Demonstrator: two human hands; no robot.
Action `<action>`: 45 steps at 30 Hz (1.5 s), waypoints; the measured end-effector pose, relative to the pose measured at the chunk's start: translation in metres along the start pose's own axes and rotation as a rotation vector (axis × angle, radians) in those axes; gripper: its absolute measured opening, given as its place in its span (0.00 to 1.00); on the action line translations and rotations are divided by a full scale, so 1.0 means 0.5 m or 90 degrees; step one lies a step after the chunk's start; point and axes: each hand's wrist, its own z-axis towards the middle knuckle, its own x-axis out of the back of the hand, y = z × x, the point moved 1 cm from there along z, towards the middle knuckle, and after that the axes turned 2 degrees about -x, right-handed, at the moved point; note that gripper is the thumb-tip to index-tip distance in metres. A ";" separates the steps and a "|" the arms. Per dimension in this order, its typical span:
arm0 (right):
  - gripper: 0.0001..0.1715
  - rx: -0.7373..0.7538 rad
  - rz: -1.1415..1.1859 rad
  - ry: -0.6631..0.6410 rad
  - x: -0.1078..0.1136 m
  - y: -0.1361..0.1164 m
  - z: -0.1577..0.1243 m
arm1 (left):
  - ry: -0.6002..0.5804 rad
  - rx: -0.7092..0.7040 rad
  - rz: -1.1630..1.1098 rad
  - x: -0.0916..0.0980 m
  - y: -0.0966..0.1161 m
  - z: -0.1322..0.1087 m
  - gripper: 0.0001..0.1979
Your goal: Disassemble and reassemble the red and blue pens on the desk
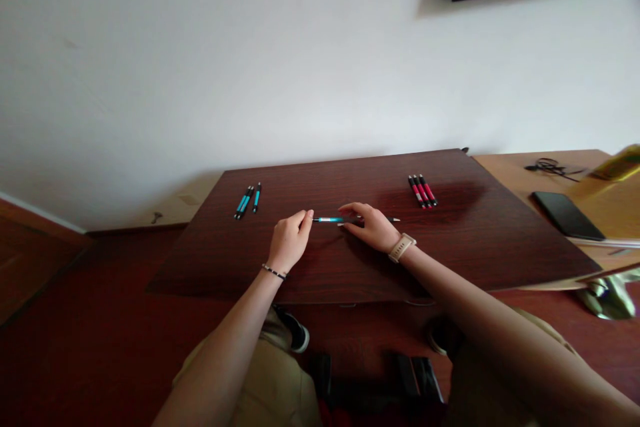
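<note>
left hand (291, 238): thumb and fingers pinched on the left end of a blue pen (327, 219). right hand (373, 227): over the dark parts at the pen's right, thumb and index apart at the tips; can't tell if it's clamped on anything, palm side hidden. blue pen lies crosswise between the hands, above the near-middle of the dark table (200, 260), its blue barrel exposed in the gap. a silver tip (397, 219) pokes out right of the right hand; can't tell if it's the same pen.

further out: blue pens (243, 203) in a tight cluster, far left of the table, one single blue pen (257, 198) just right of them. red pens (423, 191) side by side, far right. past the table's right edge, a light wood surface (595, 203) with a black phone (567, 215) and a coiled black cable (549, 167).
</note>
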 end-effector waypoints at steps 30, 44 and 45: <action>0.06 -0.074 0.052 0.074 0.084 -0.021 -0.105 | -0.120 0.061 -0.351 -0.077 0.088 0.021 0.17; 0.20 -0.236 0.363 0.036 0.058 0.001 -0.102 | -0.144 0.038 -0.499 -0.072 0.101 0.026 0.11; 0.22 -0.262 0.412 0.035 0.057 0.003 -0.100 | -0.141 0.041 -0.505 -0.072 0.101 0.028 0.12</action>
